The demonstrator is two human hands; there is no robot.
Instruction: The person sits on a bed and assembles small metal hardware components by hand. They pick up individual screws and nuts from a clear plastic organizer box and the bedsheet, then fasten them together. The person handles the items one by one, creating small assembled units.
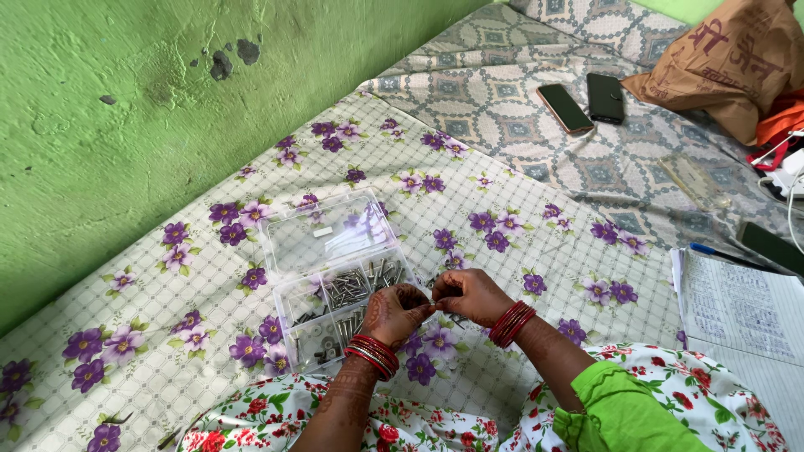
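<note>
Sitting on a flowered bed sheet (469,209) by a green wall (126,109), my left hand (398,311) and right hand (469,295) pinch a small screw (436,290) together, each grip closed, just beside the clear plastic box (335,276) of screws.

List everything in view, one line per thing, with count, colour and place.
Box: 1, clear plastic, lid open, on the floral sheet.
Screws: many, silver, inside the box.
Floral sheet: 1, white with purple flowers, under the box.
Patterned sheet: 1, grey, beyond the floral sheet.
Phones: 2, dark, on the patterned sheet.
Bag: 1, brown, top right.
Notebook: 1, white, right edge.
Pen: 1, blue, above the notebook.
Wall: green, left.
Left hand: red bangles, beside the box.
Right hand: red bangles, fingertips meeting the left.
</note>
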